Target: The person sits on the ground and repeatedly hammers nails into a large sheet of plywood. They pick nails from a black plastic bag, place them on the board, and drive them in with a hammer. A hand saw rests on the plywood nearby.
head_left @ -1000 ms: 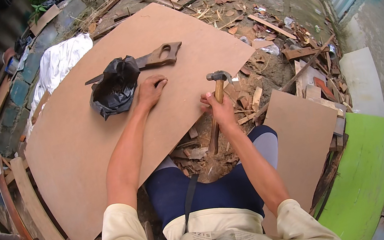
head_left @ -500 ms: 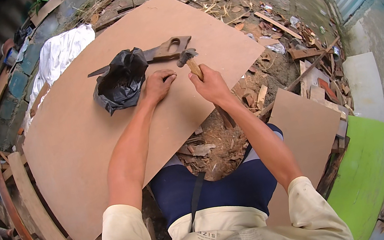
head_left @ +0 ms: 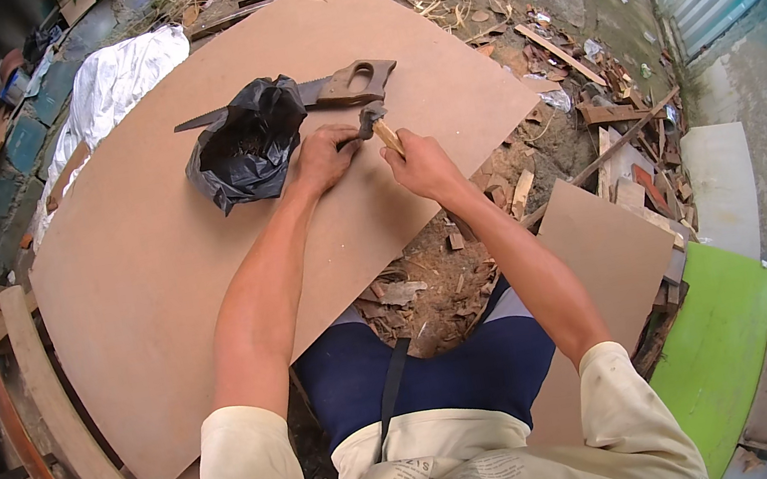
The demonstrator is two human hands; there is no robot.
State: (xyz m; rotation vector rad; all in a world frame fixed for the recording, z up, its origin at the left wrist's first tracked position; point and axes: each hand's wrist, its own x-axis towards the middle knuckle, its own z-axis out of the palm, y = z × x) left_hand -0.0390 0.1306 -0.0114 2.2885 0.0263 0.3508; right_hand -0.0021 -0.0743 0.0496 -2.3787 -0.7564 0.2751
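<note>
In front of me lies a large brown board. My right hand grips the wooden handle of a hammer, whose metal head is low over the board. Just left of the hammer head, my left hand rests on the board, thumb and forefinger pinched together; whatever is between them is too small to make out. An open black plastic bag sits beside my left hand, its contents dark and unclear. Behind both is a handsaw with a wooden handle, its blade partly covered by the bag.
A white cloth is heaped past the board's far left edge. Wood scraps and leaves litter the ground on the right, near a smaller brown board and a green sheet. Curved-looking timber strips lie at left.
The hammer head has come down close to my left fingers. My left hand has shifted slightly right and up in the picture. The whole view has moved a little.
</note>
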